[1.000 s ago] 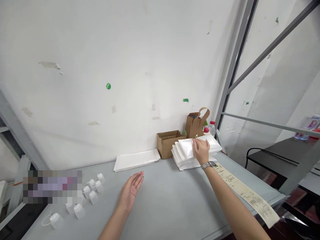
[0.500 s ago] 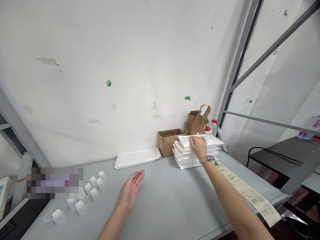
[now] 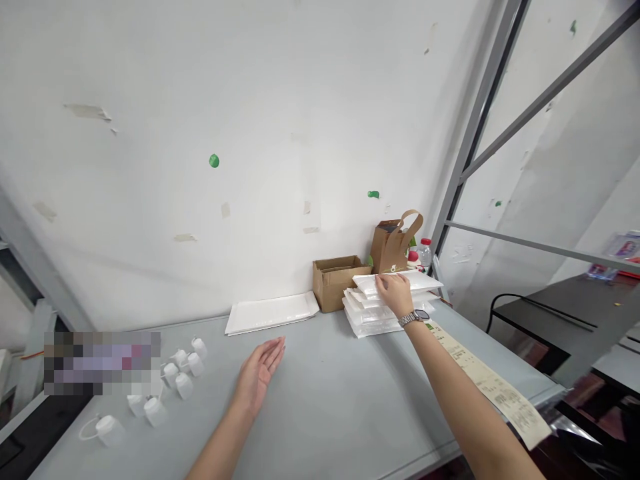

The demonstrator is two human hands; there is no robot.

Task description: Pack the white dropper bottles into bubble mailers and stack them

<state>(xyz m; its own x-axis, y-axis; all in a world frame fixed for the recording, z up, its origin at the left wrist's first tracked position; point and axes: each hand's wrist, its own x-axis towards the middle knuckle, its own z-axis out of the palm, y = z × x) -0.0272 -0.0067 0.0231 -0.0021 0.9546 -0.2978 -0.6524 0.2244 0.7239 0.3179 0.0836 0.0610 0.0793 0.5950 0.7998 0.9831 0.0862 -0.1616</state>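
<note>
My right hand (image 3: 395, 293), with a metal-banded watch above it, grips the near left part of the top white padded envelope (image 3: 424, 279). Below that envelope is an untidy stack of white padded envelopes (image 3: 367, 321); the top one's left end stands slightly apart from those beneath. My left hand (image 3: 257, 377) hovers over the grey table (image 3: 320, 400), palm turned to the right, fingers stretched out, holding nothing. Beyond it, flat white envelopes (image 3: 273, 313) lie along the wall.
A cardboard box (image 3: 330, 290) stands left of the stack, with a brown paper bag (image 3: 387, 252) and a red-capped bottle (image 3: 425, 252) behind. Several small white plastic bottles (image 3: 155, 411) stand at left. A long printed paper strip (image 3: 490, 380) hangs over the table's right edge.
The top envelope's left end has shifted slightly in my right hand and parted from the stack. My left hand stays open, and the whole view has shifted a little.
</note>
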